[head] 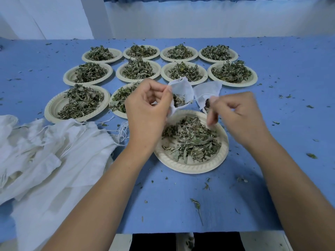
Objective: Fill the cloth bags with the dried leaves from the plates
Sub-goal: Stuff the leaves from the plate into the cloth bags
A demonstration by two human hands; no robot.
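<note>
Holding the small cloth bag (181, 93) up over the nearest plate (192, 167), you keep its mouth above the loose leaves (192, 140), so anything that slips out should drop back onto the plate, not the blue table (181, 201). Your left hand (146, 109) pinches the bag's edge between thumb and fingertips, the other fingers curled in; a few leaves show inside the opening. Your right hand (237, 115) is curled too, its fingertips pressed together on a small dark pinch of leaves beside a second piece of white cloth (208, 93), though whether that cloth is part of the same bag or another one is hard to tell. The bag looks only lightly filled, so most of this plate is probably still to go in. The pile of empty bags (50, 156) lies to your left, close to your forearm, with loose strings (121, 133) trailing toward the plate; they could snag as you reach. The other full plates (137, 69) sit in rows just beyond your hands, nearly rim to rim, leaving little room to push forward. The open space is to your right and toward the near table edge (199, 230), which is close behind your elbows, so set filled bags to the right.
</note>
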